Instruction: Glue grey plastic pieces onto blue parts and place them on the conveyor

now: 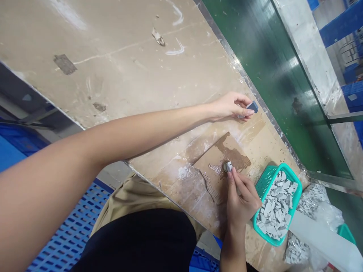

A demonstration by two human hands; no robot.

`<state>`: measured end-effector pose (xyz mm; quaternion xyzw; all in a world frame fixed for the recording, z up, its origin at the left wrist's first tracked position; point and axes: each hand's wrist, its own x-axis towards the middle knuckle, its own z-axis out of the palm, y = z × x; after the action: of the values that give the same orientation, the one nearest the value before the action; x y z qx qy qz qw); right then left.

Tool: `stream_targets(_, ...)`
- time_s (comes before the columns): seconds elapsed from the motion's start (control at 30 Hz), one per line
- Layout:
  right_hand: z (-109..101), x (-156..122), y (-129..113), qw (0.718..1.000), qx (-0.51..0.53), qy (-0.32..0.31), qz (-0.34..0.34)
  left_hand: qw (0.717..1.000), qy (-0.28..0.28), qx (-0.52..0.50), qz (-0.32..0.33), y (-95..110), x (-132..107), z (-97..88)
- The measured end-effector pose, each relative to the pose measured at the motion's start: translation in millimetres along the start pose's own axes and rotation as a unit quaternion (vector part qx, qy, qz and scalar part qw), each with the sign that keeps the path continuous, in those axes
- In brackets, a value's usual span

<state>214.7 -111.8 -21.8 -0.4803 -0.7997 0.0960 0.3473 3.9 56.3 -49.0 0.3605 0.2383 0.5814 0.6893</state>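
Right hand [239, 200] is pinching a small round grey piece [227, 166] between thumb and fingertips, holding it against a stained brown board [208, 172] lying on the table [113, 56]. Piece is sitting near the board's middle. Left hand [229, 107] is stretched out by the table's far edge, fingers curled and closed around a dark blue block [252, 107], which is partly hidden by the fingers.

Teal mesh basket [283, 170] is sitting just right of the right hand, heaped with grey chips [276, 207]. Clear bag [296, 251] holding more grey chips is lying beside the basket, with a white plastic tube [320, 238] resting across it. Green panel [263, 49] is running along the far edge. Blue crates [343, 22] are showing at upper right, and a perforated blue crate [68, 230] is sitting below the table near the person's khaki lap cloth [127, 200].
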Motion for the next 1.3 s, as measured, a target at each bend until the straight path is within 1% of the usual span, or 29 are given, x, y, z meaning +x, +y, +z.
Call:
stream_targets(0.1, -0.9, -0.4, -0.4, 1.000, 0.008, 0.002, 0.013, 0.999, 0.029, 0.020, -0.011, 4.1, -5.1, 7.2)
stream_targets(0.17, -3.2, -0.5, -0.3, 0.999, 0.024, 0.014, 0.045, 0.997, 0.050, 0.061, -0.015, 7.4, -10.6, 14.1)
stream_targets(0.2, -4.9, -0.6, -0.1, 0.997, 0.034, 0.024, 0.064, 0.995, 0.045, 0.088, -0.017, 8.8, -13.8, 18.0)
stream_targets(0.23, -6.8, -0.7, 0.2, 0.995, 0.046, 0.036, 0.082, 0.993, 0.025, 0.115, -0.022, 9.7, -17.3, 22.0)
stream_targets(0.3, -11.1, -1.1, 1.4, 0.989, 0.070, 0.076, 0.103, 0.986, -0.050, 0.150, -0.043, 10.1, -25.1, 30.5)
stream_targets(0.37, -14.9, -1.6, 2.8, 0.982, 0.084, 0.134, 0.102, 0.978, -0.126, 0.149, -0.068, 8.2, -33.3, 39.5)
stream_targets(0.4, -16.4, -1.7, 3.5, 0.978, 0.088, 0.164, 0.098, 0.975, -0.152, 0.140, -0.079, 6.7, -37.5, 44.1)
stream_targets(0.47, -18.4, -1.4, 4.6, 0.970, 0.089, 0.209, 0.091, 0.972, -0.177, 0.115, -0.098, 3.6, -45.5, 53.0)
stream_targets(0.53, -19.4, -0.1, 5.1, 0.966, 0.090, 0.226, 0.083, 0.967, -0.196, 0.097, -0.129, 1.7, -52.5, 61.1)
stream_targets(0.63, -19.8, 3.0, 4.6, 0.968, 0.101, 0.225, 0.051, 0.961, -0.202, 0.094, -0.162, 2.9, -59.9, 71.2)
stream_targets(0.73, -20.2, 5.9, 2.6, 0.968, 0.109, 0.224, 0.030, 0.960, -0.194, 0.116, -0.164, 5.8, -63.1, 77.7)
stream_targets(0.83, -22.3, 6.9, -0.5, 0.970, 0.111, 0.215, 0.029, 0.959, -0.203, 0.110, -0.163, 6.8, -64.4, 80.2)
stream_targets(0.97, -26.6, 6.4, -4.4, 0.980, 0.093, 0.171, 0.044, 0.960, -0.212, 0.106, -0.152, 1.7, -67.8, 79.6)
stream_targets(1.03, -28.2, 6.4, -5.6, 0.984, 0.077, 0.156, 0.047, 0.964, -0.202, 0.120, -0.123, -4.3, -70.6, 79.3)
stream_targets(1.13, -30.5, 7.5, -7.3, 0.986, 0.075, 0.141, 0.058, 0.973, -0.171, 0.136, -0.080, -13.9, -75.5, 80.7)
stream_targets(1.2, -32.9, 9.0, -8.9, 0.986, 0.084, 0.129, 0.067, 0.974, -0.145, 0.160, -0.068, -17.7, -78.9, 83.3)
stream_targets(1.3, -37.8, 12.2, -12.0, 0.987, 0.088, 0.114, 0.066, 0.971, -0.116, 0.200, -0.054, -17.8, -83.3, 88.5)
